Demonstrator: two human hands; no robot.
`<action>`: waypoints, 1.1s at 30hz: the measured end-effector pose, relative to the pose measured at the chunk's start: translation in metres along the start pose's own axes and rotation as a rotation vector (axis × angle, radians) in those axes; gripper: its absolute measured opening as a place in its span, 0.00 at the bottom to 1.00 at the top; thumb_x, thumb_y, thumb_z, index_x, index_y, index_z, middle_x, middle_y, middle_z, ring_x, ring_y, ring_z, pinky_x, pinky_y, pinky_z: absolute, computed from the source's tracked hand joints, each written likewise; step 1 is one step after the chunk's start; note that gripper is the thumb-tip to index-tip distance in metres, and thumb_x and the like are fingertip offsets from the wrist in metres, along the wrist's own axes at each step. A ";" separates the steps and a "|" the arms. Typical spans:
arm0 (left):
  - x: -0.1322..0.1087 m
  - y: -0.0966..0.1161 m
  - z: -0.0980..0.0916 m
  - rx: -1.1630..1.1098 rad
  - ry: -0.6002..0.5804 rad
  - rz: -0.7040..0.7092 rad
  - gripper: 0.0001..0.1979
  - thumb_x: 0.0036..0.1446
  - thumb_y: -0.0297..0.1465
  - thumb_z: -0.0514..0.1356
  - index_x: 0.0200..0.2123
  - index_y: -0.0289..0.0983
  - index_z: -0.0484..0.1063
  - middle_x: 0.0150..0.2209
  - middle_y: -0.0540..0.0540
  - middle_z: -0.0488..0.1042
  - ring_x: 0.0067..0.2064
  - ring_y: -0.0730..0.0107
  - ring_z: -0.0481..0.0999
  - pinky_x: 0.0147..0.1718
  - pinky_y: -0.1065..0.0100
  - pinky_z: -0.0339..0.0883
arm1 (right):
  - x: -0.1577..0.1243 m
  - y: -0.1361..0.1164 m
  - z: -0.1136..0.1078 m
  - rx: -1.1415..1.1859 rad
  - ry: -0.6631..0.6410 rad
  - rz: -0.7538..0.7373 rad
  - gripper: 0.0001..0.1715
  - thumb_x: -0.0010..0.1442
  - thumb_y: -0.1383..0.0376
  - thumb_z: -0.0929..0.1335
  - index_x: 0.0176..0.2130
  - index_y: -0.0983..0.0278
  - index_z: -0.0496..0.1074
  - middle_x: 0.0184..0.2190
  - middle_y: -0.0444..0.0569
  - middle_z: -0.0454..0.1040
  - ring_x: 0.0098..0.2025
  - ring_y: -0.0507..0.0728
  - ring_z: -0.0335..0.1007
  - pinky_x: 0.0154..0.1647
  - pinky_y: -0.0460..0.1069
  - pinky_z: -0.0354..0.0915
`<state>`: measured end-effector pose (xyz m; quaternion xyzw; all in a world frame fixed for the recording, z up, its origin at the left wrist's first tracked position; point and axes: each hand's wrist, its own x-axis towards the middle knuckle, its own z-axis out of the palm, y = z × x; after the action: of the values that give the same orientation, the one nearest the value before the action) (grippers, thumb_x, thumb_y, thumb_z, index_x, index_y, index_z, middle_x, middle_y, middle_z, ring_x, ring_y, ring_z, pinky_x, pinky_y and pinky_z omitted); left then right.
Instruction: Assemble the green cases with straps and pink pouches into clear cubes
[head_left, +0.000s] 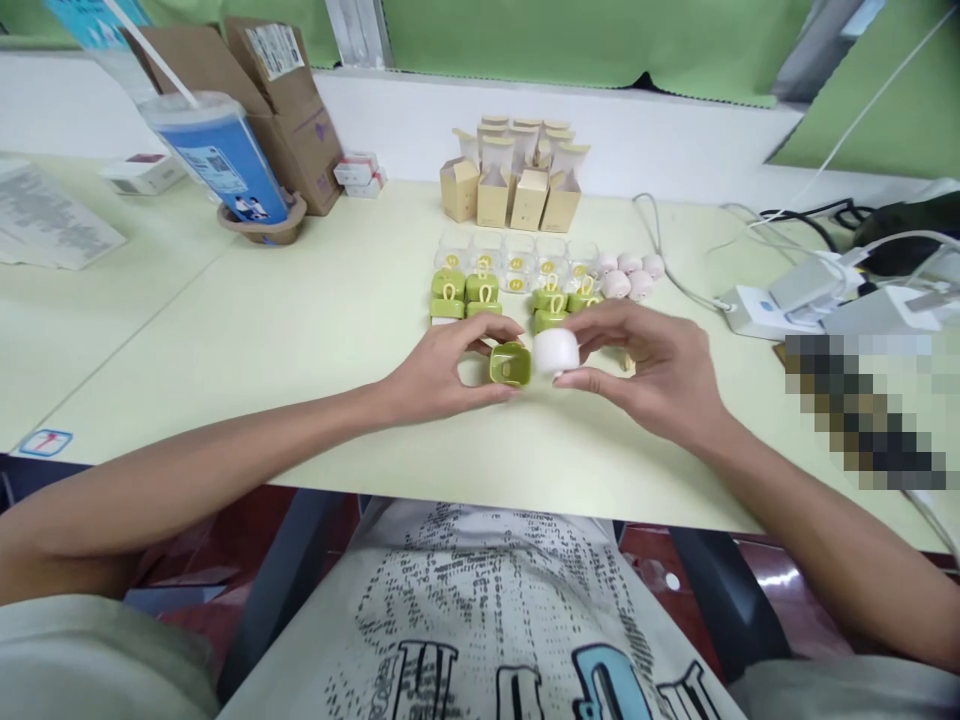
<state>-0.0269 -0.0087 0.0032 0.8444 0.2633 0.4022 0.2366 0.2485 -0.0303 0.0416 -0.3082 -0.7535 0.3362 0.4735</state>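
My left hand [439, 372] pinches a small green open case [511, 364] between thumb and fingers, just above the pale table [300, 330]. My right hand [649, 370] grips a small white rounded piece [556, 351] right beside the green case, the two nearly touching. Just behind my hands lie rows of green cases with loops [480, 292], clear plastic cups with yellow dots [517, 262], and a few pale pink rounded pieces [630, 275].
Several small tan cartons [517, 175] stand open at the back. A blue cup with a straw [221, 160] and a cardboard box [289, 100] sit back left. Cables, a white adapter [757, 310] and papers [52, 215] lie at the sides.
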 end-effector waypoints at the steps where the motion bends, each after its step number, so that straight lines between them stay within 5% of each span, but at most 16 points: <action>1: -0.001 0.001 0.001 0.021 0.014 0.015 0.28 0.61 0.38 0.78 0.60 0.40 0.76 0.57 0.40 0.85 0.55 0.61 0.87 0.53 0.62 0.85 | -0.002 0.001 0.002 0.002 -0.034 0.013 0.25 0.55 0.55 0.87 0.50 0.58 0.86 0.47 0.50 0.86 0.45 0.60 0.87 0.53 0.58 0.87; 13: -0.003 0.007 0.005 0.257 0.132 0.291 0.30 0.62 0.29 0.76 0.64 0.40 0.72 0.53 0.39 0.84 0.55 0.58 0.84 0.50 0.57 0.83 | -0.003 0.017 0.005 -0.024 -0.142 0.083 0.21 0.62 0.56 0.84 0.53 0.57 0.88 0.47 0.49 0.90 0.44 0.60 0.90 0.52 0.57 0.88; 24: -0.002 0.008 0.008 0.288 0.154 0.312 0.26 0.65 0.39 0.76 0.62 0.40 0.75 0.50 0.41 0.85 0.53 0.59 0.84 0.49 0.57 0.82 | -0.007 0.021 0.014 -0.033 -0.096 0.126 0.24 0.61 0.51 0.84 0.51 0.60 0.87 0.40 0.51 0.90 0.43 0.63 0.91 0.52 0.62 0.89; 33: 0.003 0.008 0.009 0.367 0.277 0.333 0.32 0.59 0.50 0.77 0.59 0.41 0.76 0.46 0.42 0.86 0.47 0.59 0.83 0.49 0.54 0.80 | -0.005 0.020 0.025 0.418 -0.139 0.332 0.29 0.64 0.53 0.83 0.57 0.57 0.74 0.45 0.49 0.88 0.47 0.63 0.90 0.53 0.63 0.88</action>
<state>-0.0157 -0.0144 0.0050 0.8416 0.2192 0.4928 -0.0276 0.2300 -0.0281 0.0148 -0.2991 -0.6377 0.5778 0.4124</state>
